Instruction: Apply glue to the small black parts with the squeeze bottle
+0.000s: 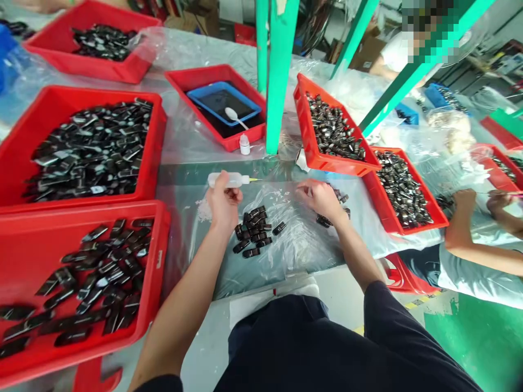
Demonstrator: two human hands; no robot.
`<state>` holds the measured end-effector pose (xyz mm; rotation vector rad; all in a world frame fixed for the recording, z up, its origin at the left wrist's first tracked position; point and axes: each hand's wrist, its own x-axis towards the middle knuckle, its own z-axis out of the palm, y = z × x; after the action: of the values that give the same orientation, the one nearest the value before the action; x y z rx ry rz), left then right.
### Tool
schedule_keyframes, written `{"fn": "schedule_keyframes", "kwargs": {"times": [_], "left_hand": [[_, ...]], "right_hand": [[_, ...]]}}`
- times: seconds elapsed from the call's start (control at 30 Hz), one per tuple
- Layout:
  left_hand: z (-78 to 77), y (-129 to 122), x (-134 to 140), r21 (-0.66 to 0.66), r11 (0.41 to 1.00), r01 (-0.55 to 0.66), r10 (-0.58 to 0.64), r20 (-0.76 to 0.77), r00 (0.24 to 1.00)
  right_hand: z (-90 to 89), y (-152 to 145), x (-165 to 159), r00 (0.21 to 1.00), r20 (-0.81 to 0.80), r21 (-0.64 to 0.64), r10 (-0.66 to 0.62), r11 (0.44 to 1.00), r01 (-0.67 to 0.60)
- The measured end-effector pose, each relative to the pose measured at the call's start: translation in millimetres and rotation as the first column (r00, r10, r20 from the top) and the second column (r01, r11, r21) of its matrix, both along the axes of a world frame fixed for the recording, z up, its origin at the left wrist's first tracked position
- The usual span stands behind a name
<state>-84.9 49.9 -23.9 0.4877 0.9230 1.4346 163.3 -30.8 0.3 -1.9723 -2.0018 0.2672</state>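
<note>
My left hand [223, 207] is closed around a white squeeze bottle [232, 180]. The bottle lies nearly level in the grip, its thin needle tip pointing right. Across from it, my right hand [321, 198] has its fingers curled together; whatever they pinch, if anything, is too small to make out. A loose pile of small dark glossy parts [253, 231] lies on the plastic-covered table between my forearms. More dark parts [324, 220] sit partly hidden under my right hand and wrist. Tiny clear pieces [280, 195] are scattered between the hands, and a heap of them [203, 209] is beside my left hand.
Red bins of dark parts stand at left [163, 261] and right [339, 166]. A blue tray [196, 92] with a white spoon [231, 113] rests in another red bin. A small bottle [244, 145] stands near a green post [278, 81]. A co-worker's hands [466, 200] are at right.
</note>
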Motion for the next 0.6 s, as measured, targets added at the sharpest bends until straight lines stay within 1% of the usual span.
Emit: {"fn": "schedule_keyframes", "kwargs": {"times": [0.07, 0.13, 0.23, 0.33, 0.4, 0.53, 0.6], "left_hand": [[-0.3, 0.9, -0.7, 0.004, 1.0, -0.004, 0.004, 0.005, 1.0], [-1.2, 1.7, -1.3, 0.007, 1.0, -0.012, 0.012, 0.008, 1.0], [-2.4, 2.6, -2.2, -0.001, 1.0, -0.016, 0.016, 0.033, 0.999], [-1.0, 2.1, -2.8, -0.024, 1.0, 0.004, -0.002, 0.082, 0.997], [2.0, 0.4, -2.6, -0.038, 0.999, 0.011, -0.007, 0.105, 0.994], [8.4, -4.1, -1.1, -0.055, 0.998, 0.016, -0.009, 0.121, 0.993], [9.8, -5.4, -0.2, -0.062, 0.998, 0.021, -0.013, 0.126, 0.992]], "right_hand": [[12.1, -8.4, 20.9, 0.984, 0.163, -0.088, -0.071, 0.992, 0.086], [20.1, -17.3, 42.4, 0.951, 0.291, -0.117, -0.105, 0.983, 0.144], [23.6, -26.0, 67.4, 0.917, 0.392, -0.14, -0.078, 0.98, 0.143], [18.6, -27.7, 76.7, 0.901, 0.432, -0.19, -0.024, 0.975, 0.117], [14.0, -27.0, 76.7, 0.892, 0.453, -0.192, -0.006, 0.976, 0.105], [9.4, -27.4, 71.2, 0.888, 0.46, -0.116, -0.009, 0.991, 0.07], [8.6, -28.3, 63.6, 0.928, 0.373, -0.074, -0.016, 0.996, 0.047]]}}
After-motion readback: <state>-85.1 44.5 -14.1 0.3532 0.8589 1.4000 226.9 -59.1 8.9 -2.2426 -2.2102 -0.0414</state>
